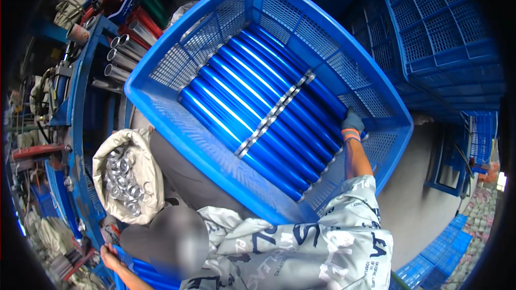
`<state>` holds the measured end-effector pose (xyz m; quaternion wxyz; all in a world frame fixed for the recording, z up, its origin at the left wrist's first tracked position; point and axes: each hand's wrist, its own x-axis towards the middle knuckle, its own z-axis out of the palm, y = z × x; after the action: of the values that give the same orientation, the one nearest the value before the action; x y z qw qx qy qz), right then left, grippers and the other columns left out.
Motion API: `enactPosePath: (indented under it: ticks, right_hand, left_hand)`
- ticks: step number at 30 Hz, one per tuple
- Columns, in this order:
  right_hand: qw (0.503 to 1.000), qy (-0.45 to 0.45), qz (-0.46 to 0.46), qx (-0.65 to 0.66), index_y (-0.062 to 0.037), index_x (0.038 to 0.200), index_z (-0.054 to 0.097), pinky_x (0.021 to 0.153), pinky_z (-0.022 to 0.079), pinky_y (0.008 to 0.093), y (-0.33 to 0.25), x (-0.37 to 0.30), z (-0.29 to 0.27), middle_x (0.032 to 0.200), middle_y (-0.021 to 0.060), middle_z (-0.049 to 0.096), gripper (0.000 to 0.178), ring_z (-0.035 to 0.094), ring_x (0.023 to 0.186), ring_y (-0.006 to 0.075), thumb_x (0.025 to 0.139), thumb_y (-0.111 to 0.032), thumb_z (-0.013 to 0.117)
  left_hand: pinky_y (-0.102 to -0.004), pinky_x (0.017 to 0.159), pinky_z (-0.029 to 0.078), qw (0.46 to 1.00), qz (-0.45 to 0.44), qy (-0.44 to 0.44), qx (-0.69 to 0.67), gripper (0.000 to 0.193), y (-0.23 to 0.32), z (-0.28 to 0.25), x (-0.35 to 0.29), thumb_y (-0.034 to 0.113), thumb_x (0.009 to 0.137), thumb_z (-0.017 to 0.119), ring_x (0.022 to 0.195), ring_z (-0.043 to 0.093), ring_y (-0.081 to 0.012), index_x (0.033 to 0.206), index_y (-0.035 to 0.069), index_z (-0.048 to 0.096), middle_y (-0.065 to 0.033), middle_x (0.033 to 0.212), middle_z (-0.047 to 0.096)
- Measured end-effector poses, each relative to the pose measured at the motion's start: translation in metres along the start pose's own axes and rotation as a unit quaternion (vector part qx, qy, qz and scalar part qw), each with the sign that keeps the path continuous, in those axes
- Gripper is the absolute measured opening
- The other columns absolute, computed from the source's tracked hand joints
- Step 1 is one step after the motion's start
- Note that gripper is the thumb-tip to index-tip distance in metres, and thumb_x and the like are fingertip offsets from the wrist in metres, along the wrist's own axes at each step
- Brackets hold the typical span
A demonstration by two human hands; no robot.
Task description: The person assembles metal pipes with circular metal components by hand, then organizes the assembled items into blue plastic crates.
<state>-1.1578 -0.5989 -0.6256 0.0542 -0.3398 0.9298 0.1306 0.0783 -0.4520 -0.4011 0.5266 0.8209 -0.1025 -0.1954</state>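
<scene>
While right fingers point(352, 120) clasp a tube point(330, 95), I cannot tell if left fingers point(109, 253) grip.

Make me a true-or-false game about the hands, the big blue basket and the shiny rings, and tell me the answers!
1. The big blue basket has lots of little holes in its sides. True.
2. The long tubes lying in that basket are red. False: they are shiny blue.
3. The right hand is inside the basket and wears a glove. True.
4. The left hand is inside the same basket. False: it is outside, at the lower left of the picture.
5. The shiny metal rings are in a pale bag with an open top. True.
</scene>
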Motion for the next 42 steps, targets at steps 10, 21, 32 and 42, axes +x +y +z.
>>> enactPosePath:
  ticks: [10,21,32,42]
  right_hand:
    - [0.999,-0.044,0.005,0.017,-0.021,0.183,0.025,0.137,0.017,0.0681,-0.008,-0.019,0.089,0.188,0.0143,0.027,0.11,0.023,0.173,0.0424,0.097,-0.075,0.067]
    - [0.991,-0.13,-0.025,-0.027,-0.0137,0.182,0.028,0.135,0.025,0.0691,-0.033,-0.04,0.129,0.189,0.0198,0.025,0.106,0.025,0.173,0.044,0.101,-0.076,0.056]
    - [0.607,0.007,-0.383,0.696,0.0042,0.151,0.07,0.123,0.051,0.0362,-0.402,-0.205,-0.234,0.15,0.0154,0.074,0.038,0.068,0.139,0.0238,0.118,-0.014,0.064]
    - [0.47,-0.364,-0.695,0.404,-0.0018,0.143,0.078,0.11,0.058,0.0355,-0.551,-0.66,-0.326,0.133,0.0167,0.083,0.042,0.077,0.123,0.0224,0.109,-0.025,0.079]
  left_hand:
    - [-0.0253,0.059,0.046,0.991,0.083,-0.003,0.108,0.024,0.019,0.005,-0.062,0.03,0.109,0.082,0.077,0.07,-0.0102,0.124,0.011,0.075,-0.0005,0.101,0.08]
    - [-0.0288,0.08,0.057,0.949,0.2,0.008,0.245,0.046,-0.016,-0.024,-0.052,0.036,0.109,0.082,0.095,0.073,-0.0115,0.141,0.004,0.073,-0.0022,0.11,0.079]
    - [-0.0561,0.1,0.058,0.784,0.304,-0.364,0.4,0.071,0.072,0.235,-0.374,0.059,0.096,0.083,0.12,0.074,-0.0458,0.13,-0.002,0.07,-0.0257,0.136,0.074]
    - [-0.0527,0.065,0.052,0.597,0.321,-0.733,0.062,0.031,0.084,0.105,-0.368,0.031,0.094,0.078,0.069,0.069,-0.0386,0.082,0.004,0.07,-0.0182,0.077,0.07]
